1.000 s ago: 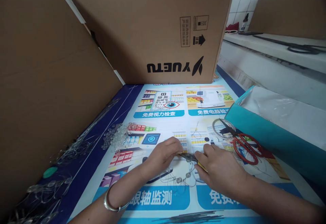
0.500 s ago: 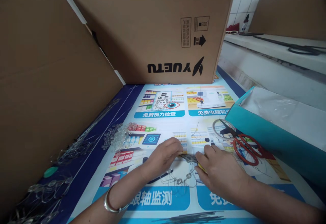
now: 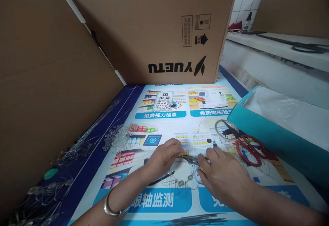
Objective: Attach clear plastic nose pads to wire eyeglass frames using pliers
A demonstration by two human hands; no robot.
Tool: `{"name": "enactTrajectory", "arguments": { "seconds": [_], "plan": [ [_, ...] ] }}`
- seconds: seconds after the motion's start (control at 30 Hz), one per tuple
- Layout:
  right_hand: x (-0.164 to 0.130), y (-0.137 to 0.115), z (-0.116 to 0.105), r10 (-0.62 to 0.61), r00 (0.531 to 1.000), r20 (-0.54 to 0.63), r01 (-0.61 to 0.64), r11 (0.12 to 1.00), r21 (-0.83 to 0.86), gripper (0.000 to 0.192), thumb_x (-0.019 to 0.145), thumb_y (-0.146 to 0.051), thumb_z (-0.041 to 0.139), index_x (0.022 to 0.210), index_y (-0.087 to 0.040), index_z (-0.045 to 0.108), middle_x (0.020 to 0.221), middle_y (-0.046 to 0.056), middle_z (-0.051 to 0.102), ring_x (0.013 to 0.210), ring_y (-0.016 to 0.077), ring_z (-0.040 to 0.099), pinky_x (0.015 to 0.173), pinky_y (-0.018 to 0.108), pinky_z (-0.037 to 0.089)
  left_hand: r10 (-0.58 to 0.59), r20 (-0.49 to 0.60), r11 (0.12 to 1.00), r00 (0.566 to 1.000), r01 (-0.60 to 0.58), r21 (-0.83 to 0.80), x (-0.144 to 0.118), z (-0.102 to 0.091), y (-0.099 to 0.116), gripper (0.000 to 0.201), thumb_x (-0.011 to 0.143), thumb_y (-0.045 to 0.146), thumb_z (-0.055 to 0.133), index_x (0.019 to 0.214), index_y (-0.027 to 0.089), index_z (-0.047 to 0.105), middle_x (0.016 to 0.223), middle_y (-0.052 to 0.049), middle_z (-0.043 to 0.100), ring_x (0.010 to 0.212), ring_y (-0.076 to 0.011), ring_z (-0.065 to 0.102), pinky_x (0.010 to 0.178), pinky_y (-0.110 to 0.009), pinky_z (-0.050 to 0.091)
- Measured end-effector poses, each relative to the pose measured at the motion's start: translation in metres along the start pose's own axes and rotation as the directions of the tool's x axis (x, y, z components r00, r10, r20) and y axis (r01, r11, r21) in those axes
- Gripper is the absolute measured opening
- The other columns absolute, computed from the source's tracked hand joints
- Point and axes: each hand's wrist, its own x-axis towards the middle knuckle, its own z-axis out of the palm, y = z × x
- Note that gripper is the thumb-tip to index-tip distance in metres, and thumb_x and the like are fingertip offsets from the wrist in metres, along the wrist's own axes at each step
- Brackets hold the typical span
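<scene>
My right hand (image 3: pixel 222 167) is wrapped round the yellow handles of a pair of pliers (image 3: pixel 191 159), whose metal jaws point left. My left hand (image 3: pixel 168 154) is closed in a pinch right at the tips of the jaws. Whatever lies between its fingers is too small and hidden to name. Below the pliers, thin wires with clear round beads (image 3: pixel 181 183) hang or lie in loose loops between the two hands. Whether the jaws grip a wire cannot be made out.
Clear beads (image 3: pixel 118 137) lie heaped at the left. Red-handled scissors (image 3: pixel 250 150) rest on a tape roll beside a teal box (image 3: pixel 277 133). Dark wire lengths (image 3: pixel 195 219) lie at the front edge. Wired beads (image 3: pixel 48 188) are at far left. Cardboard (image 3: pixel 154 30) stands behind.
The pliers have turned slightly in my right hand, and their jaws look a little different in angle. My left hand has barely moved.
</scene>
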Motion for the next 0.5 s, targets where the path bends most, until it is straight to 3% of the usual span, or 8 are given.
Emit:
{"name": "enactTrajectory", "arguments": {
  "seconds": [0.13,0.37,0.5],
  "plan": [
    [-0.0005,-0.0004,-0.0002,0.014,1.0,0.0,-0.014,1.0,-0.016,0.031,0.089,-0.032,0.037,0.11,-0.017,0.054,0.091,0.011,0.054,0.086,0.0278,0.049,0.062,0.037,0.037,0.004,-0.009,0.997,1.0,-0.003,0.078,-0.0016,0.0018,-0.001,0.019,0.087,0.007,0.038,0.096,0.018,0.05,0.092,-0.006,0.051,0.088,-0.016,0.05,0.074,-0.027,0.044],
    [0.0023,0.0026,-0.0027,0.034,0.999,0.0,-0.034,0.999,-0.006,0.026,0.087,-0.033,0.039,0.104,-0.019,0.055,0.089,0.01,0.053,0.083,0.0258,0.048,0.06,0.035,0.034,-0.006,0.056,0.936,0.998,-0.014,0.35,-0.0045,0.0049,-0.0012,0.031,0.079,0.0,0.037,0.099,0.019,0.05,0.101,-0.006,0.053,0.088,-0.0176,0.052,0.073,-0.029,0.046],
    [0.0038,0.0027,-0.0053,0.029,1.0,-0.006,-0.029,1.0,0.005,0.027,0.087,-0.033,0.039,0.104,-0.02,0.054,0.09,0.01,0.053,0.083,0.0258,0.048,0.061,0.034,0.034,0.05,0.035,0.908,0.998,-0.06,0.415,-0.0034,0.0041,0.0006,0.028,0.081,0.001,0.038,0.098,0.019,0.051,0.101,-0.006,0.055,0.09,-0.0186,0.052,0.077,-0.031,0.045]
  ]
}}
